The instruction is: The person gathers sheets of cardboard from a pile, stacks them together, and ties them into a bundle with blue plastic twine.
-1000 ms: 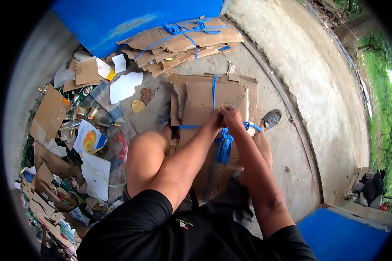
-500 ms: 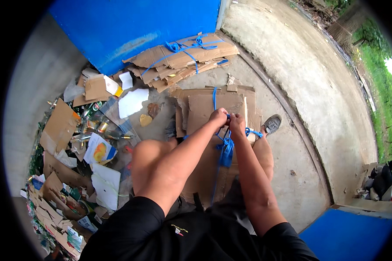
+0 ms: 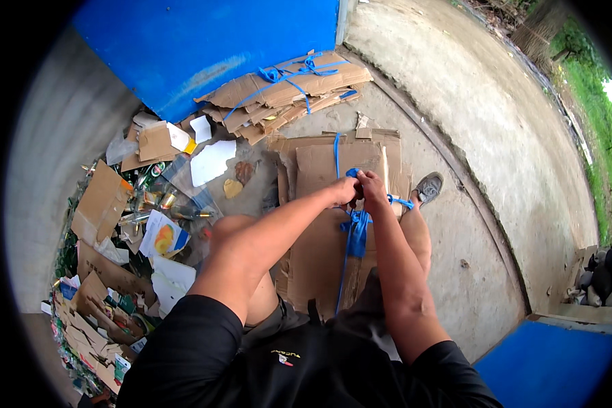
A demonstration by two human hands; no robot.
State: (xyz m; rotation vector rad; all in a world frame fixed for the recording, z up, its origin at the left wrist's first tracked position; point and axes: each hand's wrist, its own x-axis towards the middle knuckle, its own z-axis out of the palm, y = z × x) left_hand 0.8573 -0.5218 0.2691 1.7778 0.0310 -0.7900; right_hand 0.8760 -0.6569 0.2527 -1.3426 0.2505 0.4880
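A stack of flattened cardboard [image 3: 319,272] lies on the ground between my legs, with blue strap [image 3: 337,153] running along it and crossing near its middle. Over that crossing my left hand [image 3: 345,191] and my right hand [image 3: 370,185] meet, both closed on the blue strap. A small blue loop sticks up just beyond my fingers. Loose strap ends hang in a bunch below my hands, and more blue strap [image 3: 401,201] reaches the stack's right edge beside my shin. My fingers partly hide the knot area.
Another tied cardboard bundle [image 3: 285,88] leans by the blue panel [image 3: 211,41]. To the left spreads a heap of bottles, cardboard scraps [image 3: 102,200] and white foam pieces [image 3: 212,162]. A raised concrete edge [image 3: 469,183] curves along the right, past my shoe [image 3: 428,188].
My hands stay together at the strap; the left has turned and dropped slightly toward me. A blue loop now shows above the fingers. My left elbow has swung outward a little.
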